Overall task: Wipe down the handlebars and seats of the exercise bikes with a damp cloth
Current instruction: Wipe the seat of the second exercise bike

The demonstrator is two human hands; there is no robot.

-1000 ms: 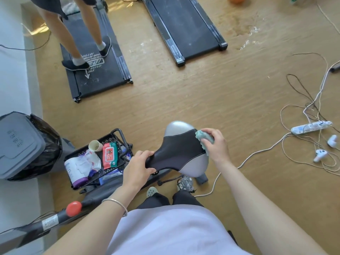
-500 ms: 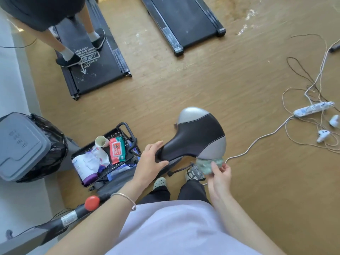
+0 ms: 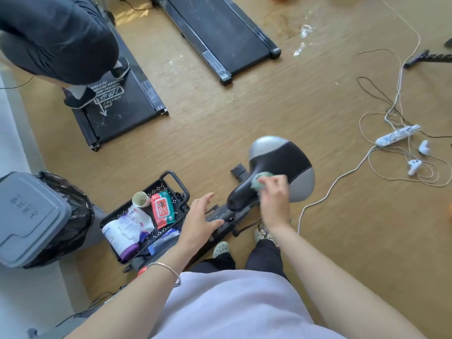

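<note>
The exercise bike's seat point(image 3: 283, 165) is black with silver sides and stands just ahead of me, nose pointing toward me. My right hand point(image 3: 274, 199) grips a bunched green cloth point(image 3: 259, 181) and presses it on the narrow front part of the seat; the hand is blurred by motion. My left hand point(image 3: 198, 222) hovers with fingers spread to the left of the seat's nose, over the bike frame point(image 3: 220, 221), holding nothing. The handlebars are out of view.
A black basket point(image 3: 171, 189) with wipes, a cup and bottles sits left of the bike. A grey lidded bin point(image 3: 29, 216) stands at far left. Two treadmills point(image 3: 220, 35) lie ahead; a person stands on the left one. Cables and a power strip point(image 3: 396, 135) sprawl right.
My left hand has let go of the seat's nose and drawn back. My right hand has carried the cloth from the seat's right rear edge to the front part near the nose.
</note>
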